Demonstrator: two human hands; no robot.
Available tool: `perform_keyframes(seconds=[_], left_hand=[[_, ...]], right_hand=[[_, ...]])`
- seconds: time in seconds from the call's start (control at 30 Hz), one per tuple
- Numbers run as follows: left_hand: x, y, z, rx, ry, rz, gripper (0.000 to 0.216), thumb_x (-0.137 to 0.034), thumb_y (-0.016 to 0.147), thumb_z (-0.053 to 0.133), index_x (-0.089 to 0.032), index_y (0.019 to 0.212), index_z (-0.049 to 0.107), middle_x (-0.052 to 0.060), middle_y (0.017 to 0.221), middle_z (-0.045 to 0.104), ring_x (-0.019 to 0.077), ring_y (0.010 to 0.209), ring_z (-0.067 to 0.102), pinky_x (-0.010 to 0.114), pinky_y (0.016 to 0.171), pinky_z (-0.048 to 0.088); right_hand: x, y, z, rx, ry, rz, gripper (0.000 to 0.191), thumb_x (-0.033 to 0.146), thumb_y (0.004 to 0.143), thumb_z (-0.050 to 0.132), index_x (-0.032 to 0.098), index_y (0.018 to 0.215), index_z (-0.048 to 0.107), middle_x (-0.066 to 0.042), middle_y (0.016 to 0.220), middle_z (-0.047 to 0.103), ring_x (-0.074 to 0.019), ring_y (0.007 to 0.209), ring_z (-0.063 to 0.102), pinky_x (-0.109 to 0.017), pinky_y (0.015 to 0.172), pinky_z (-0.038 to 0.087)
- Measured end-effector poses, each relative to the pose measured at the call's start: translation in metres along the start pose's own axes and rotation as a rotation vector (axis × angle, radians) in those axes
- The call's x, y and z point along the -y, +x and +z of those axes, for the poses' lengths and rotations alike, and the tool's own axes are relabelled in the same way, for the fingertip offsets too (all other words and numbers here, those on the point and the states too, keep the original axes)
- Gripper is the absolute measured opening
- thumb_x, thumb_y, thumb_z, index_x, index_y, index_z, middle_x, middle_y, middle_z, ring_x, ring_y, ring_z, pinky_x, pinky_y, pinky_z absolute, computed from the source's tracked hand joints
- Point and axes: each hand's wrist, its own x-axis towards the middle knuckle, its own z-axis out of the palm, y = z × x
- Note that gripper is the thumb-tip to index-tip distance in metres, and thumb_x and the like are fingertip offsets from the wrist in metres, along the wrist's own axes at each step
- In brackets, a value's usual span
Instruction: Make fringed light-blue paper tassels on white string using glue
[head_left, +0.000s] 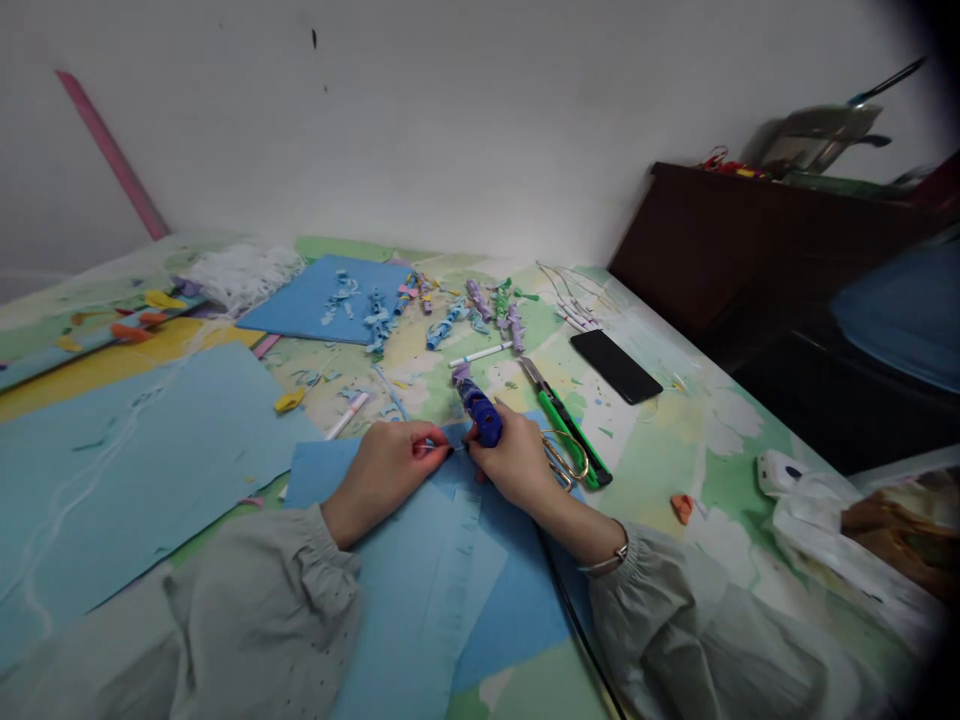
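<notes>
Your right hand (pixel 519 468) is clenched around the blue glue gun (pixel 480 412). Just beside it, your left hand (pixel 384 470) pinches what looks like a thin stick (pixel 439 448) over the blue foam sheet (pixel 517 600).

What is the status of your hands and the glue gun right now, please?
Left hand pinching thin stick over blue sheet. Right hand gripping blue glue gun. Scissors and green knife close beside right hand.

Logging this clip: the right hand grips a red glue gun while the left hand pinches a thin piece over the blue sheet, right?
No: in the head view the glue gun in the right hand is blue, not red. The left hand does pinch a thin piece over the blue sheet.
</notes>
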Motion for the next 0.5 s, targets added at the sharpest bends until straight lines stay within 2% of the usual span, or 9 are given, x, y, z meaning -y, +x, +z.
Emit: perform_keyframes(seconds=[0.13,0.27,0.4,0.5], left_hand=[[0.0,-0.001,0.0,-0.01,0.014,0.022,0.017,-0.024,0.075,0.056,-0.018,0.078,0.071,-0.002,0.055,0.06,0.0126,0.052,0.053,0.023,0.053,0.034],[-0.001,-0.002,0.001,-0.027,0.026,0.053,0.016,-0.023,0.076,0.056,-0.018,0.078,0.07,-0.001,0.058,0.061,0.0127,0.054,0.054,0.023,0.055,0.035],[-0.003,-0.002,0.002,-0.035,0.047,0.05,0.014,-0.022,0.076,0.056,-0.017,0.078,0.07,0.0,0.06,0.064,0.0134,0.055,0.056,0.023,0.055,0.037],[-0.003,-0.002,0.003,-0.046,0.06,0.05,0.014,-0.022,0.077,0.056,-0.017,0.078,0.069,0.001,0.06,0.064,0.0139,0.056,0.057,0.023,0.056,0.037]], right_hand=[[0.002,0.001,-0.005,-0.002,0.06,0.03,0.01,0.016,0.067,0.058,0.018,0.076,0.06,-0.001,0.059,0.063,-0.0134,0.045,0.056,-0.023,0.047,0.04],[0.008,0.0,-0.028,-0.017,0.143,0.064,0.011,0.027,0.073,0.056,0.017,0.078,0.059,0.003,0.046,0.054,-0.0119,0.036,0.05,-0.023,0.041,0.04],[0.011,-0.006,-0.054,0.102,0.373,0.108,0.013,0.029,0.07,0.062,0.017,0.07,0.057,0.003,0.046,0.052,-0.0118,0.037,0.049,-0.023,0.039,0.041],[0.005,-0.013,-0.064,0.164,0.386,0.168,0.011,0.025,0.068,0.064,0.017,0.067,0.057,0.002,0.049,0.054,-0.0115,0.041,0.05,-0.023,0.041,0.04]])
